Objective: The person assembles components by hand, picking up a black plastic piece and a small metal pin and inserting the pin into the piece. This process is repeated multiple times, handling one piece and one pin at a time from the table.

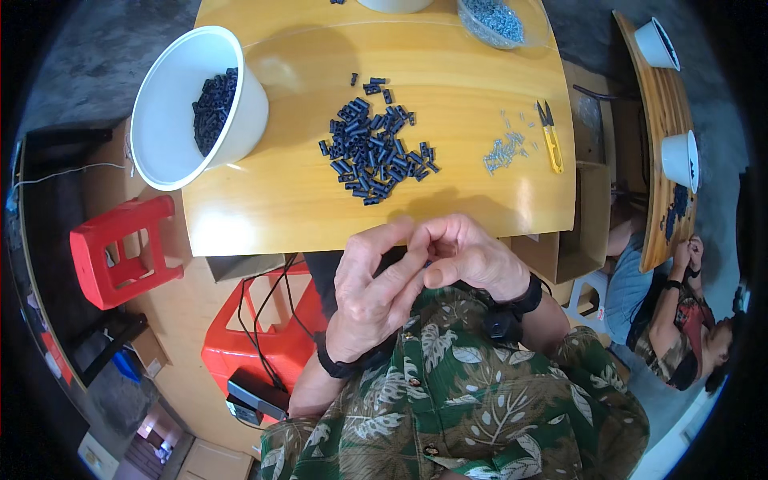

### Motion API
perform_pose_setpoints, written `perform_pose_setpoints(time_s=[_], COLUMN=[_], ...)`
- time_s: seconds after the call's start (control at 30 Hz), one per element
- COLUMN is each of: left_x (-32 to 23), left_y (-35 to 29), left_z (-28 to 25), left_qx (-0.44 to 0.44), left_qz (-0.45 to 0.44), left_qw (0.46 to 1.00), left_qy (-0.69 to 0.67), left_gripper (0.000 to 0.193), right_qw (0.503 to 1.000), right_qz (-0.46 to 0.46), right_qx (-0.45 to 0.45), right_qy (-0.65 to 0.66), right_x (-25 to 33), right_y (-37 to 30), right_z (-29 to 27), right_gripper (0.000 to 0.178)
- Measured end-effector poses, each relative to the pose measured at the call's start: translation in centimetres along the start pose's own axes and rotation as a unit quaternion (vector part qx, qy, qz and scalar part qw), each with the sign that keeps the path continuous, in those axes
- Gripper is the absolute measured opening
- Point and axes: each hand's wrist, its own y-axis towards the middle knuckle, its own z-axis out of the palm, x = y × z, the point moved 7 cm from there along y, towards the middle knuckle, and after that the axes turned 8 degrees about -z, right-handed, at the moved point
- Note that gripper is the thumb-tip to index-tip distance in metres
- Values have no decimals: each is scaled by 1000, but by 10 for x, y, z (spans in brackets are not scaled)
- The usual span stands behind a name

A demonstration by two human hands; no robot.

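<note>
Close to my chest, just off the table's near edge, my left hand (368, 284) and my right hand (472, 256) meet with fingertips pinched together. A bit of something dark shows between them, mostly hidden by the fingers. Beyond them on the yellow wooden table (280, 216) lies a heap of small black plastic fittings (372, 152). To its right are loose silver screws (502, 152), and beside those a pair of thread snips (552, 140) with yellow handles.
A white tub (164, 112) of black fittings stands at the table's left, and a clear container of screws (496, 24) at the far right. Red stools (120, 252) are at left. A cardboard box (580, 216) stands right of the table; another person (672, 320) sits farther right.
</note>
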Motion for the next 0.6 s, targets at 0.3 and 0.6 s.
perform_pose_setpoints(time_s=[0.3, 0.6], left_x=[-7, -8], left_y=[0, 0], left_z=[2, -1], left_qx=[26, 5], left_qz=[79, 97], left_qw=[996, 995], left_qy=[12, 3], left_gripper=[35, 36], right_qw=[996, 992], right_qz=[14, -11], right_qx=[37, 28], right_qy=[79, 123], right_x=[3, -7], right_y=[3, 1], right_z=[17, 13], right_gripper=[38, 33])
